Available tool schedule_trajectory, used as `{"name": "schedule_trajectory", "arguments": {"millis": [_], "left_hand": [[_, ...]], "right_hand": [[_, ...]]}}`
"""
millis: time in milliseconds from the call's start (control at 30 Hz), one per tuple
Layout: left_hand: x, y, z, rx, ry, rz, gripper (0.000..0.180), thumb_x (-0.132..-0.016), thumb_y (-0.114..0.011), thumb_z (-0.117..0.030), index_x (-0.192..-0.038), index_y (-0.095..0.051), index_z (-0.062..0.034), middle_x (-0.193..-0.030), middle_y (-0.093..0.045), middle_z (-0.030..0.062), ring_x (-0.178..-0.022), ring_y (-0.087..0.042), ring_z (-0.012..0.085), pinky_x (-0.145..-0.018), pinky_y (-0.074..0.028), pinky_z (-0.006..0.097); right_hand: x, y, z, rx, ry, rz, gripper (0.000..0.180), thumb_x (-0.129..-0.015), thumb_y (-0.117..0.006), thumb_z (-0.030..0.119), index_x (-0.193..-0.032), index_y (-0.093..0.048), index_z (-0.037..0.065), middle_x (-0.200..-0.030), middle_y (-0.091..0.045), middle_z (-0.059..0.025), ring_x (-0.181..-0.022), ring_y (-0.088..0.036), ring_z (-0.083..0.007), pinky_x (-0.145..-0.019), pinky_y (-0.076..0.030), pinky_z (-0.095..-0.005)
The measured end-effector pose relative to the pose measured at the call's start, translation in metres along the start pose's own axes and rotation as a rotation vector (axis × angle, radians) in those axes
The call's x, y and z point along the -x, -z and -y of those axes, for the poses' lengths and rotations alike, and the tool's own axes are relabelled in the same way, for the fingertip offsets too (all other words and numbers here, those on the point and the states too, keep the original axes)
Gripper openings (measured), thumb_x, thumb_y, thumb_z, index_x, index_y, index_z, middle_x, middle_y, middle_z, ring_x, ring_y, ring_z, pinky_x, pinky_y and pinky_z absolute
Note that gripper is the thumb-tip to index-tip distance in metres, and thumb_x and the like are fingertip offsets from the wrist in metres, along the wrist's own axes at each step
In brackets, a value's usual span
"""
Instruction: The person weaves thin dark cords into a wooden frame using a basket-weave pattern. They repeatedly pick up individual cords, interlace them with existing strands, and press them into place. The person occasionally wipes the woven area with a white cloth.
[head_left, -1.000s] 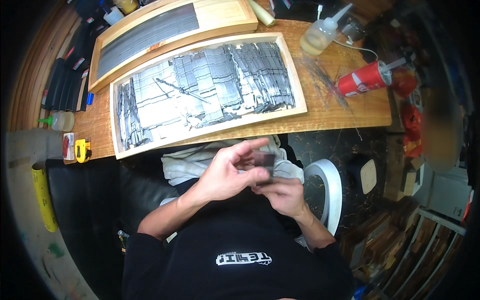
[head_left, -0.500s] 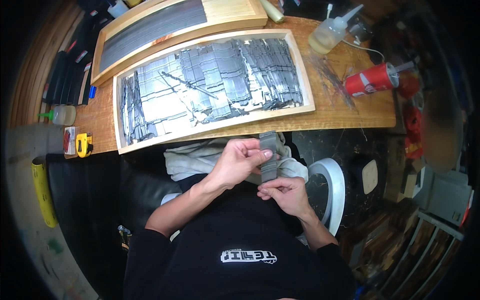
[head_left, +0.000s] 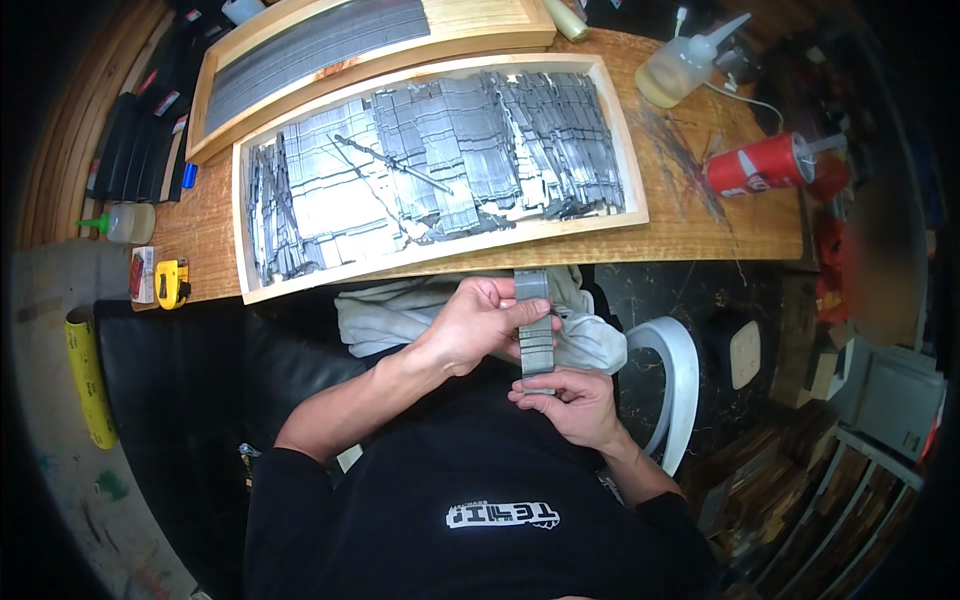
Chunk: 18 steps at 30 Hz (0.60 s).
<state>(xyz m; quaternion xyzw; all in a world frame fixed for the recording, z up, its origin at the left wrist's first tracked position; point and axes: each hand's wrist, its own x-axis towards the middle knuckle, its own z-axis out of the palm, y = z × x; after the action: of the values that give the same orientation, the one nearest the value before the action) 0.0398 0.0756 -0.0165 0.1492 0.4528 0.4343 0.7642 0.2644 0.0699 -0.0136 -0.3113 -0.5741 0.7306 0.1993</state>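
Above my lap, just off the table's front edge, a narrow grey strip [head_left: 537, 350] with dark crosswise lines stands lengthwise between my hands. My left hand [head_left: 483, 322] pinches its upper part, thumb on top and fingers behind. At the lower end, my right hand [head_left: 574, 404] grips it between thumb and fingers. Beyond them, a shallow wooden tray [head_left: 626, 140] holds many similar grey strips [head_left: 480, 155], laid side by side and partly overlapping. A thin dark stick [head_left: 395, 165] lies slanted across these strips.
Behind stands another wooden tray [head_left: 490, 25] with a dark grey panel. A squeeze bottle [head_left: 672, 78] and red can [head_left: 755, 166] occupy the table's right; a yellow tape measure [head_left: 172, 284] and green-tipped bottle [head_left: 130, 222] its left. Below are a grey cloth [head_left: 385, 318] and a white chair arm [head_left: 682, 390].
The strip has turned, showing its lined face more fully. Both hands still grip it, the right slightly lower. The whole view has shifted a little, so the table things appear further right.
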Motion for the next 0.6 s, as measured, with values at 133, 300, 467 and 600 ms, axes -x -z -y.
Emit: {"name": "schedule_trajectory", "arguments": {"millis": [133, 300, 467, 600], "left_hand": [[-0.005, 0.004, -0.004, -0.019, 0.071, 0.030, 0.026, -0.099, -0.074, -0.017, -0.121, -0.072, -0.0036, -0.103, -0.079, 0.0113, -0.084, -0.077, 0.0175, -0.059, -0.059, 0.026], [0.014, -0.012, -0.015, -0.260, -0.097, 0.003, 0.019, -0.098, -0.076, -0.017, -0.111, -0.077, -0.0028, -0.094, -0.080, 0.0061, -0.075, -0.071, 0.0058, -0.059, -0.055, 0.022], [0.024, -0.019, -0.004, -0.386, -0.175, 0.053, 0.016, -0.100, -0.075, -0.018, -0.109, -0.078, -0.0046, -0.090, -0.080, 0.0035, -0.073, -0.066, 0.0019, -0.060, -0.050, 0.018], [0.029, -0.020, -0.004, -0.360, -0.197, 0.043, 0.015, -0.100, -0.074, -0.014, -0.108, -0.078, -0.0023, -0.090, -0.079, 0.0022, -0.074, -0.066, 0.0031, -0.062, -0.052, 0.019]], "right_hand": [[-0.004, 0.007, 0.010, -0.001, -0.124, 0.054, 0.011, -0.087, -0.078, -0.008, -0.097, -0.073, -0.004, -0.105, -0.074, -0.0116, -0.095, -0.075, -0.0191, -0.085, -0.061, -0.0287], [-0.045, 0.041, 0.049, 0.246, 0.091, -0.144, 0.015, -0.096, -0.077, 0.013, -0.087, -0.069, 0.003, -0.091, -0.066, -0.0015, -0.079, -0.061, -0.0077, -0.071, -0.050, -0.0236], [-0.079, 0.033, 0.074, 0.033, -0.074, -0.079, 0.024, -0.105, -0.066, 0.018, -0.106, -0.072, -0.005, -0.079, -0.066, -0.0010, -0.066, -0.058, -0.0051, -0.058, -0.048, -0.0239], [-0.075, 0.026, 0.059, -0.022, -0.017, -0.010, 0.012, -0.099, -0.071, 0.005, -0.105, -0.072, -0.005, -0.079, -0.064, -0.0020, -0.064, -0.062, -0.0050, -0.054, -0.052, -0.0216]]}}
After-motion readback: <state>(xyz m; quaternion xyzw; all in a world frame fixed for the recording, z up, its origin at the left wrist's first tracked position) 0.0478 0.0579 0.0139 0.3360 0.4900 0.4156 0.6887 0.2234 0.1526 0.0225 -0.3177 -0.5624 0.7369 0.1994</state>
